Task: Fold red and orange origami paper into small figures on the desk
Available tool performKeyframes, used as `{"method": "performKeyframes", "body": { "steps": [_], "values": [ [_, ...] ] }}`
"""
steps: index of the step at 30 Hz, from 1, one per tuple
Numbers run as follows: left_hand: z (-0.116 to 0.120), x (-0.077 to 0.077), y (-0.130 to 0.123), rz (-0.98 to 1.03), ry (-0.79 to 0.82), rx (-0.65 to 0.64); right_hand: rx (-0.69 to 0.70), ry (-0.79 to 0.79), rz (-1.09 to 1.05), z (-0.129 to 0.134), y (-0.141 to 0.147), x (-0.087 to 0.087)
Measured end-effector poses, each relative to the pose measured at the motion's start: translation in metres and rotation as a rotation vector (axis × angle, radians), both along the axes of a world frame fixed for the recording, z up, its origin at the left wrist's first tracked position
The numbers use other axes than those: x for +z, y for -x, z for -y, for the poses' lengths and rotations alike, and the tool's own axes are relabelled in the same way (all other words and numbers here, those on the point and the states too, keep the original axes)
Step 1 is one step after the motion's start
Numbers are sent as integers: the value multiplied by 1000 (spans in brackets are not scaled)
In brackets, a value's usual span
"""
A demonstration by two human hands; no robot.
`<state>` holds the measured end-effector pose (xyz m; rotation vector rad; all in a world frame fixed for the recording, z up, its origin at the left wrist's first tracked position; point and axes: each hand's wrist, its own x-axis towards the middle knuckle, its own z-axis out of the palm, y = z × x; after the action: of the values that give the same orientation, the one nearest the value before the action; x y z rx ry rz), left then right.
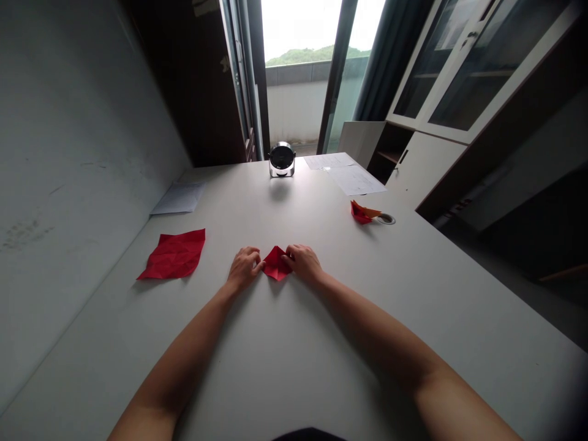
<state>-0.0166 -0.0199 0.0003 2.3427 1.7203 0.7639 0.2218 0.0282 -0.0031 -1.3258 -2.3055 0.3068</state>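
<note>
Two bare forearms are stretching over a white bench. Between the hands, folded red paper is lying: the right hand is pinching its right side; the left hand is touching its left corner, grip unclear. Leftward, a creased red sheet is lying apart.

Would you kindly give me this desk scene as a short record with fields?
Left hand: at the left corner of the folded red paper
Right hand: thumb over that paper's right side
Paper's shape: roughly a diamond
To the left: creased red sheet
Farther right: red-and-orange folded piece
Far edge, near middle: round black device on a stand
</note>
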Motion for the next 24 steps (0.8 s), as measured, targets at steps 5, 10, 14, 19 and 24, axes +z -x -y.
{"method": "performKeyframes", "body": {
  "steps": [5,10,14,19,24],
  "values": [
    [4,2,-6,-29,-14,-31,-11,-8,-16,1,1,-2],
    [6,2,-12,-57,-29,-58,7,-62,18,1,1,-5],
    [4,0,-12,-48,-26,-119,45,-83,30,0,1,-5],
    [0,-5,-11,-47,-27,-180,85,-92,21,-1,1,-5],
    [-1,-7,-11,-68,-26,-194,102,-94,31,-1,1,-5]
  ]
}}
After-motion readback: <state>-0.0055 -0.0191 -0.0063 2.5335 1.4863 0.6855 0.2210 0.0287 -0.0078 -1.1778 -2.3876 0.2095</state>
